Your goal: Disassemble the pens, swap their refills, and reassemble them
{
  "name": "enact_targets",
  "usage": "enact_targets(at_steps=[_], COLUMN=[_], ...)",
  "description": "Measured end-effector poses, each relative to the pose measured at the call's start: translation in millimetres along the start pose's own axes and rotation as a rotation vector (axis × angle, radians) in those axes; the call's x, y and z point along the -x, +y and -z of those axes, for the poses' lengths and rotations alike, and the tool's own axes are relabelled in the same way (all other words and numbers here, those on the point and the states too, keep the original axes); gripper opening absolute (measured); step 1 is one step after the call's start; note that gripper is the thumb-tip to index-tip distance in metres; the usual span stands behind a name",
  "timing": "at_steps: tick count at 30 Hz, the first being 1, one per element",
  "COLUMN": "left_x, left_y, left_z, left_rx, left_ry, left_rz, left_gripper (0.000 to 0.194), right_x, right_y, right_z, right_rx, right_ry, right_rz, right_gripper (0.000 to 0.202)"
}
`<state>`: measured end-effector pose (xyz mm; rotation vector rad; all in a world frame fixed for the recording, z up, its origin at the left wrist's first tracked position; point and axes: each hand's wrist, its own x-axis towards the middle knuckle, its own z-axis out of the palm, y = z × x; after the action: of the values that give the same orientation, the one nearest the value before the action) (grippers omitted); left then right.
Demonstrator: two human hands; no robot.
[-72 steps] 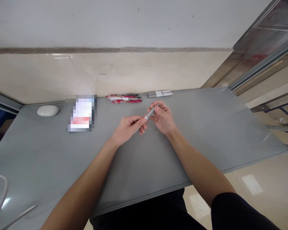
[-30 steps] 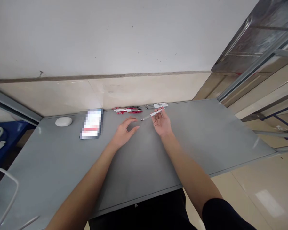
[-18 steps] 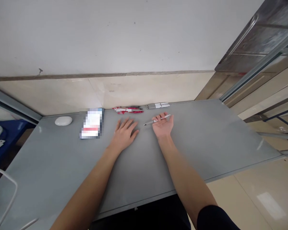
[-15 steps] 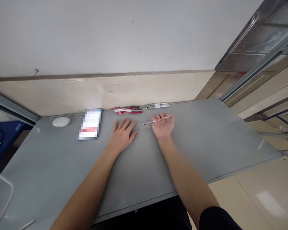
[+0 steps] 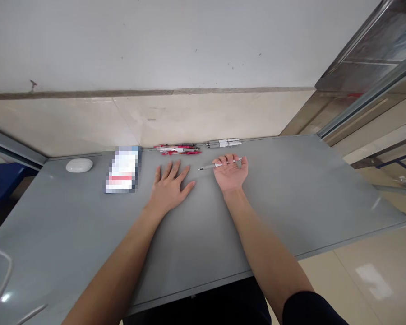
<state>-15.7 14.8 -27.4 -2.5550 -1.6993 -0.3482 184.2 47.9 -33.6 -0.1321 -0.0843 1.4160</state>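
Observation:
My left hand (image 5: 169, 187) lies palm down on the grey table (image 5: 196, 243), fingers spread, holding nothing. To its right, my right hand (image 5: 230, 174) rests palm up with its fingers curled over a white and grey pen (image 5: 206, 167). The pen's tip points left, toward my left hand. Behind my left hand, several red, white and dark pens (image 5: 177, 149) lie in a bunch by the wall. A group of white and grey pens (image 5: 223, 143) lies side by side behind my right hand.
A phone (image 5: 122, 170) with a blurred-out screen lies left of my left hand. Farther left sits a white rounded object (image 5: 79, 165). A white curved wire (image 5: 6, 280) shows at the lower left. Metal frame posts stand at both ends of the table.
The camera view has shifted slightly. My right hand still holds the pen, its fingers and thumb slightly repositioned. My left hand stays flat on the table.

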Motion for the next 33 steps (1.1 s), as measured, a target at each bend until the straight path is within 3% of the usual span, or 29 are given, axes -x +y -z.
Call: enact_targets(at_steps=[33], left_x=[0.2], left_y=[0.7], left_z=[-0.8], left_rx=[-0.001], left_ry=[-0.005], left_rz=[0.001], left_gripper=[0.058], right_x=[1.6], right_y=[-4.4], right_z=[-4.3], right_rx=[0.043], right_ry=[0.031], right_rz=[0.042], right_gripper=[0.024])
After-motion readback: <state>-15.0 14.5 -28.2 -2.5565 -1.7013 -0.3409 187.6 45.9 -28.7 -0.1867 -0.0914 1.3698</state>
